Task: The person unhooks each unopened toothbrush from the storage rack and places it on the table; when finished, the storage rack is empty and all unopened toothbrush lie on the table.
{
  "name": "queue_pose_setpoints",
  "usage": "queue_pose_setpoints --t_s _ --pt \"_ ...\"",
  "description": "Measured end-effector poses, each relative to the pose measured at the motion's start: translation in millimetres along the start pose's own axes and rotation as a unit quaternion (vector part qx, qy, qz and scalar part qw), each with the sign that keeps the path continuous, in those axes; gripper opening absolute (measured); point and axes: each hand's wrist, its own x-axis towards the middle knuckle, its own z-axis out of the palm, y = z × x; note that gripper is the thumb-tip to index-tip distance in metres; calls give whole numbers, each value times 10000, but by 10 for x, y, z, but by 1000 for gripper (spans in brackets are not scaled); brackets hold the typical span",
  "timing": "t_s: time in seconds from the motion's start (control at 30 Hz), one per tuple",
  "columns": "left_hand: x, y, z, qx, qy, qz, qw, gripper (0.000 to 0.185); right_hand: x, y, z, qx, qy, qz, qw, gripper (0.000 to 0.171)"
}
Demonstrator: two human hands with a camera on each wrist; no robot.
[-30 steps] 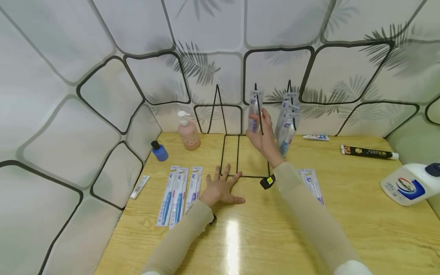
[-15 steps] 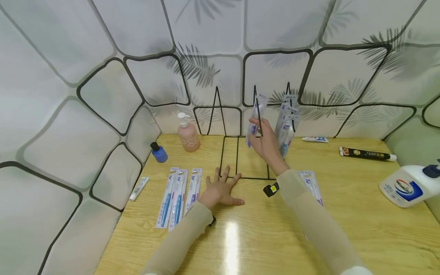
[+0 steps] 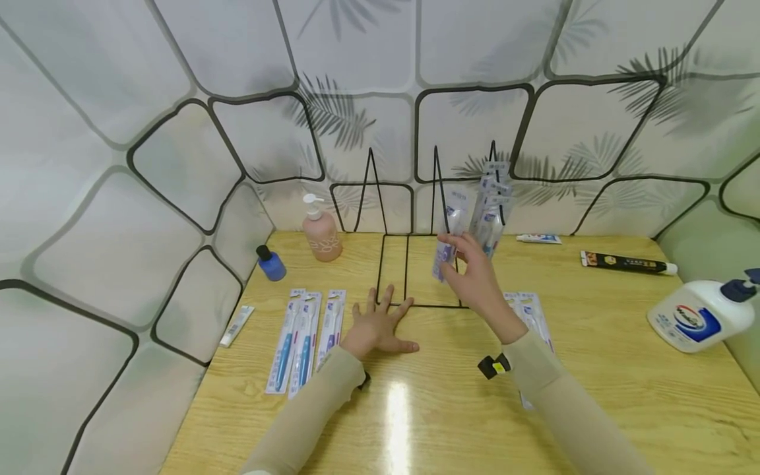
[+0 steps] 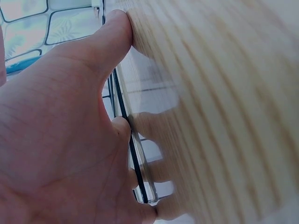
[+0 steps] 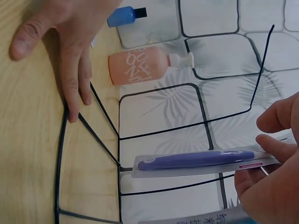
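1. The pale wooden table (image 3: 594, 396) runs under everything, against walls of grey leaf-print panels edged in black.
2. A black wire rack (image 3: 415, 264) stands at the far middle: a flat frame on the wood with upright prongs behind it. Several packaged toothbrushes (image 3: 493, 198) hang on its rightmost prong.
3. At the far right lies a white pump bottle with a blue and red label (image 3: 700, 316), on its side; its writing is too small to read.
4. A pink pump bottle (image 3: 320, 234) stands left of the rack, its white lettering unreadable. A small blue bottle with a black cap (image 3: 270, 264) stands nearer and further left.
5. My left hand (image 3: 377, 326) lies flat, fingers spread, pressing the rack's near left corner to the table.
6. My right hand (image 3: 481, 280) pinches the purple toothbrush in a clear blister pack (image 3: 448, 237) between thumb and fingertips, held in the air over the rack's frame, just right of the middle prong.
7. Three packaged toothbrushes (image 3: 305, 336) lie side by side left of my left hand.
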Motion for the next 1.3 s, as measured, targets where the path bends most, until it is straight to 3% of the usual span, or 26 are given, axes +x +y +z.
queue_pose_setpoints --t_s 0.23,0.53,0.67,0.8,0.93,1.07,1.3 --pt "-20 6 -20 -83 6 -11 10000 104 -337 3 -173 95 31 -121 9999 48" --pt "-12 -1 -13 -17 28 14 10000 104 -757 87 -462 -532 473 -267 9971 36" --pt "-20 0 -25 13 21 -44 10000 104 -934 150 -648 -848 732 -97 9937 28" --pt "-24 2 -34 -17 17 -35 10000 104 -1057 279 -889 -1208 786 426 9886 23" --pt "-26 2 -36 -23 18 0 10000 104 -1126 499 -1163 -1553 506 1101 9804 18" --pt "-29 3 -45 -16 1 18 10000 104 -1149 768 -1381 -1750 -56 1687 9700 20" --pt "-30 13 -41 -51 -47 24 10000 104 -1130 1131 -1511 -1717 -1045 2396 9499 20"
